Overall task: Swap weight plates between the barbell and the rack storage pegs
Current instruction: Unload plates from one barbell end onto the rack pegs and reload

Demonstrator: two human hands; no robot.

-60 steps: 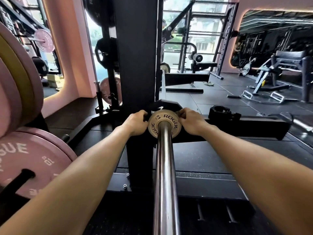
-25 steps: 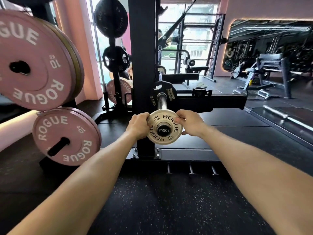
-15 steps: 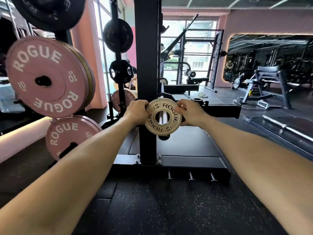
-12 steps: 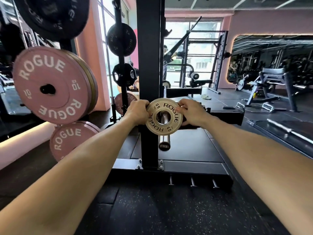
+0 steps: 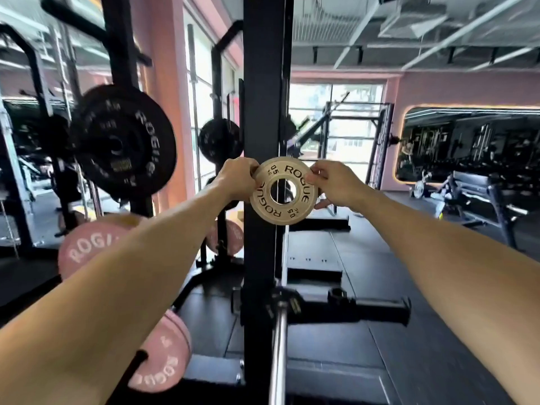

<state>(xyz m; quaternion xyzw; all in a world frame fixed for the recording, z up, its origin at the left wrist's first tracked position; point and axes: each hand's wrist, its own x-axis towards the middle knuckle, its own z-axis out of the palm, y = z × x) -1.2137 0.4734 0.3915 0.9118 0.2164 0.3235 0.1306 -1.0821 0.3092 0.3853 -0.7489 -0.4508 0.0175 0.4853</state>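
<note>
Left hand (image 5: 237, 179), right hand (image 5: 333, 184) pinch small plate (image 5: 285, 190).

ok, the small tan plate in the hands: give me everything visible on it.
The small tan plate is a thin round disc, pale cream-gold with a matte metal-like look, printed "ROGUE" twice and "0.5 KG" twice in black. Its centre hole is empty; the black rack upright shows through it. It is held upright, face toward the camera, in the air in front of that upright and well above the barbell sleeve. The left hand pinches its left rim, the right hand its right rim. Nothing else touches it.
</note>
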